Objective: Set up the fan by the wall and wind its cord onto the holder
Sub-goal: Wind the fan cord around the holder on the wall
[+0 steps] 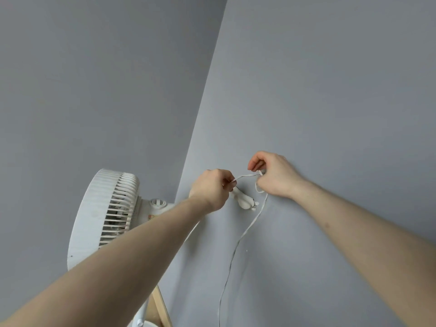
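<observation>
Head view | left hand [211, 188], right hand [273, 172] pinch cord [245, 176] | holder [245, 201] half-hidden | fan [103, 215] base cut off

The single head-worn camera looked forward at a grey wall corner [203, 128] at close range, tilted, with both forearms entering from 6 o'clock.

Round white plastic fan [94, 223]: all white, slatted grille showing dark gaps between ribs, small red-printed label on the motor housing. Thin white flat cord [238, 241] and small white plastic wall holder [245, 201], same white. Flat matte grey-blue walls [330, 90], no pattern; left wall reads slightly darker. Pale natural wooden strip [162, 310] at bottom, light tan.
</observation>
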